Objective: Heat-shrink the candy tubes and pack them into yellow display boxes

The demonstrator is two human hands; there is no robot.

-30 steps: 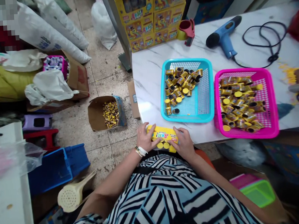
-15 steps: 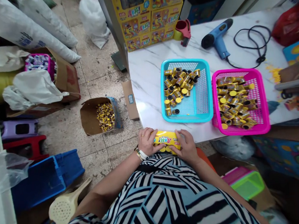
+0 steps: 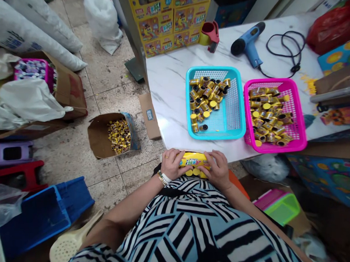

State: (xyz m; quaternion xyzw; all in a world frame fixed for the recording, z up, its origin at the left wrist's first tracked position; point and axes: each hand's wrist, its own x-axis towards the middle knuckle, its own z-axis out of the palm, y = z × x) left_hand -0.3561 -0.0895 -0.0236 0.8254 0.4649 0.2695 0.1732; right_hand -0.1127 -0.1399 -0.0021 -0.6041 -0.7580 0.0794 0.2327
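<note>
A yellow printed cardboard box [image 3: 193,159] is between my two hands, close to my waist at the table's front edge. My left hand [image 3: 172,165] grips its left end, with the thumb along the near side. On the right end, my right hand [image 3: 217,168] holds it the same way. Several round yellow caps [image 3: 196,172] show in a row along the box's near side. Just beyond stands a turquoise basket [image 3: 241,102], part filled with small yellow cylinders with black or yellow ends. The box's underside is hidden.
A pink basket [image 3: 300,114] of similar cylinders stands on the right. Behind are a blue heat gun [image 3: 249,46] with its cord, a red tape dispenser [image 3: 213,36] and stacked yellow boxes [image 3: 158,26]. On the floor at left sits a carton [image 3: 99,138] holding more cylinders.
The box's printed face has tilted, so its top looks narrower and the yellow caps show more. Both hands keep their hold. The whole view has shifted slightly.
</note>
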